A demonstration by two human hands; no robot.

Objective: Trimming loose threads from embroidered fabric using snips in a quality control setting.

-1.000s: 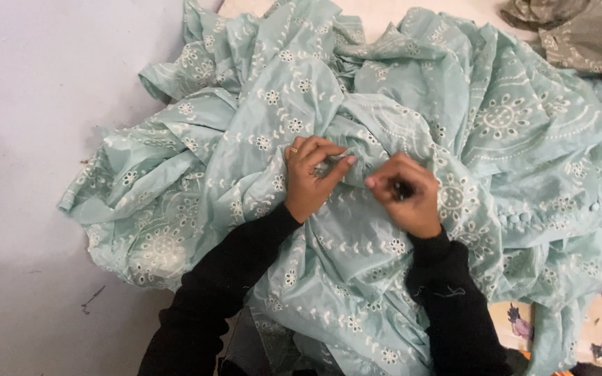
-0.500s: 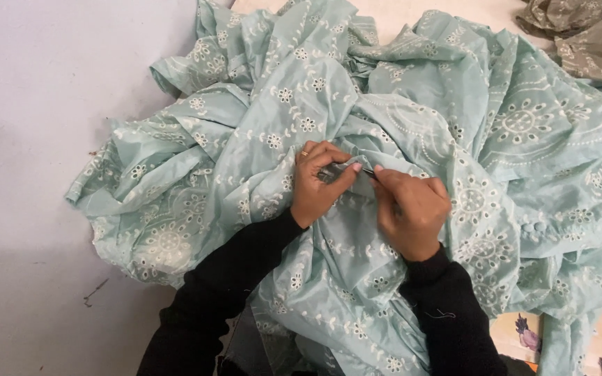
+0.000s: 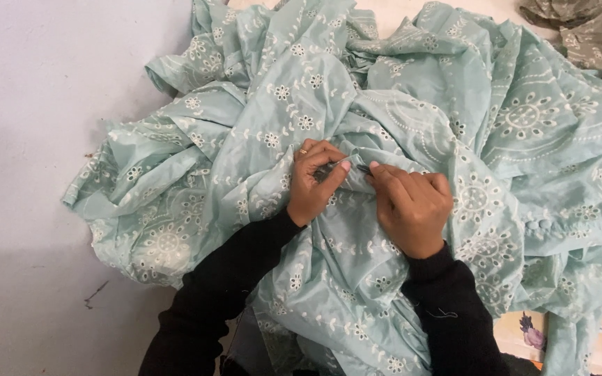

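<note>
While the left hand (image 3: 316,182) still pinches the mint cloth (image 3: 357,125), the right hand (image 3: 412,207), closed, has edged closer.

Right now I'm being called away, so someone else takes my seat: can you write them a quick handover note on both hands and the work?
Left hand: pinching a fold of the mint cloth.
Right hand: closed on a small thin tool, its tip at that fold.
Cloth lies heaped on the pale floor; a grey-green cloth sits at top right.
Done: cannot tell how much is worked.
Left: the pinched spot is in hand.
</note>
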